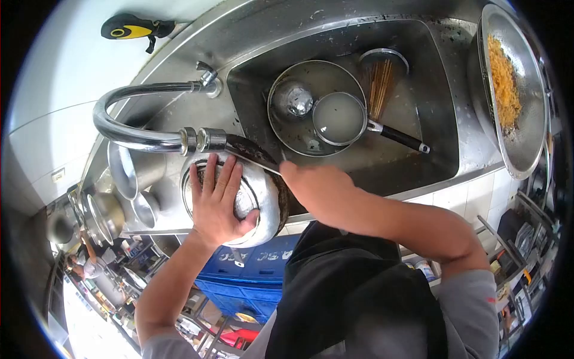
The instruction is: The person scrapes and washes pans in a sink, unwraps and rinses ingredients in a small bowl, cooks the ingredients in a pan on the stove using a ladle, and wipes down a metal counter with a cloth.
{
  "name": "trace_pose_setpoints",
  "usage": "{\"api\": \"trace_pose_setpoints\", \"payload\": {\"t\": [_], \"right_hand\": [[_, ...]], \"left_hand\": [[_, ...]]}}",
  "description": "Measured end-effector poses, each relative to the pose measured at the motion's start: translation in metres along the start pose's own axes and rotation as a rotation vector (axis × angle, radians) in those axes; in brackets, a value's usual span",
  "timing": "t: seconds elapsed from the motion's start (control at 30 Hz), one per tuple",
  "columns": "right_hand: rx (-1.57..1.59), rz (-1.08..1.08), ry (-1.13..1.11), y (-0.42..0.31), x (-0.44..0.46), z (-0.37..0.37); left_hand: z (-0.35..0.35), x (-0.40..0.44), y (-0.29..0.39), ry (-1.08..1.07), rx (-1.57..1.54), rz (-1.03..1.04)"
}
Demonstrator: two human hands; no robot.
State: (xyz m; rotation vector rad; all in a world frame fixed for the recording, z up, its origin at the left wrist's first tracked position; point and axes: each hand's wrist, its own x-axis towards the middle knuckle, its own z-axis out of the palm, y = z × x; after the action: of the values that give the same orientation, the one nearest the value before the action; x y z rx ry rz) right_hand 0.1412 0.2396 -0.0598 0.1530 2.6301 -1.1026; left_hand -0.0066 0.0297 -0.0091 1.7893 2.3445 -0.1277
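Note:
My left hand [218, 209] lies with fingers spread on the base of an upturned silver metal pot [268, 194], at the left end of the sink counter. Dark, burnt-looking residue marks the pot's side. My right hand [311, 185] is closed at the near end of a dark-bladed knife [254, 154]; most of the handle is hidden in the fist. The blade lies along the pot's upper side, just below the tap's mouth. Whether its edge touches the metal I cannot tell.
A curved tap [140, 90] arches over the pot. The sink [439, 119] holds cloudy water, a large round pan [281, 128], a black-handled saucepan [339, 119] and chopsticks [379, 90]. A metal bowl [526, 146] with orange shreds stands right. Blue crates [245, 281] sit below; metal pots [134, 170] stand left.

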Motion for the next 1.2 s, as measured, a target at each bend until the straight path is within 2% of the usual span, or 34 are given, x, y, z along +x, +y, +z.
{"api": "trace_pose_setpoints", "payload": {"t": [0.07,0.13,0.27,0.33,0.37,0.43,0.5,0.6,0.67,0.7,0.77,0.8,0.9,0.97,1.03,1.1,1.2], "right_hand": [[-0.003,-0.014,-0.044,-0.001,-0.001,0.005],[0.117,0.078,0.018,0.002,0.022,0.014],[0.119,0.002,0.066,-0.009,0.015,0.004],[0.045,0.095,-0.117,-0.010,-0.009,-0.011],[0.049,0.098,-0.123,-0.012,-0.005,-0.005],[0.124,0.059,0.043,-0.009,0.022,0.006],[0.099,0.024,0.101,-0.009,0.036,0.010],[0.094,0.023,0.042,-0.008,0.009,-0.008],[0.049,0.079,-0.158,-0.008,-0.010,-0.015],[0.051,0.084,-0.160,-0.006,0.000,-0.007],[0.125,-0.023,0.059,0.002,0.030,0.011],[0.130,-0.027,0.056,0.000,0.032,0.008],[0.100,-0.006,0.007,-0.006,0.017,-0.009],[0.022,0.033,-0.169,-0.010,-0.012,-0.029],[0.054,0.036,-0.217,-0.002,-0.001,-0.013],[0.098,-0.068,0.061,0.007,0.032,0.008],[0.092,0.034,-0.005,0.006,0.035,0.013]], "left_hand": [[0.001,-0.002,0.000,-0.001,0.000,0.006],[0.002,0.001,0.001,0.011,0.004,0.019],[0.000,-0.003,0.002,0.017,-0.023,-0.029],[0.002,-0.002,-0.001,0.036,-0.026,-0.035],[0.001,-0.004,0.000,0.025,-0.021,-0.036],[0.002,0.000,0.002,0.039,-0.008,-0.035],[0.001,-0.002,0.001,0.043,-0.014,-0.022],[0.001,-0.003,0.000,0.046,-0.024,-0.023],[0.002,-0.004,-0.001,0.043,-0.027,-0.025],[0.002,-0.003,-0.001,0.044,-0.023,-0.017],[0.003,-0.001,-0.001,0.056,-0.023,-0.015],[0.002,-0.003,0.000,0.057,-0.023,-0.011],[0.001,-0.003,0.001,0.058,-0.029,-0.018],[0.001,-0.002,-0.001,0.059,-0.033,-0.016],[0.002,-0.004,0.000,0.050,-0.037,-0.005],[0.001,-0.002,0.000,0.056,-0.033,-0.006],[0.003,-0.003,0.000,0.085,-0.035,-0.004]]}}
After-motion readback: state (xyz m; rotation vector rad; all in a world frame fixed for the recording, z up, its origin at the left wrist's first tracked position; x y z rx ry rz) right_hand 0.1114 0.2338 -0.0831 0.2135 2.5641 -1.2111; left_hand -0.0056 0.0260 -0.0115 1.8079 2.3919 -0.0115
